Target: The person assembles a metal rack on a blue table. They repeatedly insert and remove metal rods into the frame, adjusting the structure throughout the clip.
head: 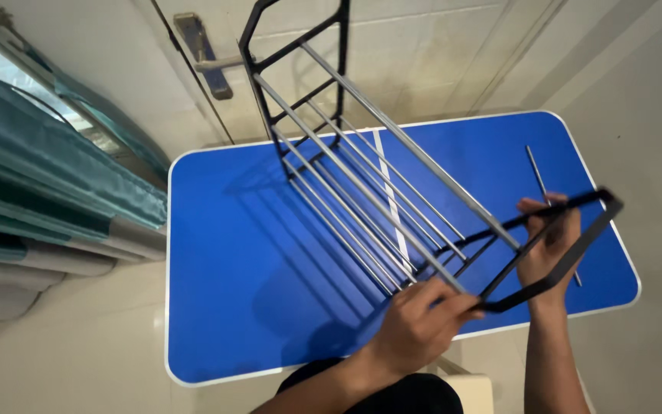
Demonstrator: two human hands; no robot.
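While my left hand (417, 322) gripped a chrome rod and my right hand (548, 244) closed round the black end frame (557, 249), I held the nearly assembled rack (369, 192) above the blue surface (254, 291), one loose rod (539, 178) remaining unfitted.

A rack (362, 176) stretches over the table (231, 307), its near end frame held by the left hand (415, 326) and, further right, the right hand (549, 241). A loose rod (539, 180) lies on the table's far right. Curtains (32, 176) hang left; a door handle (204, 57) sits beyond.
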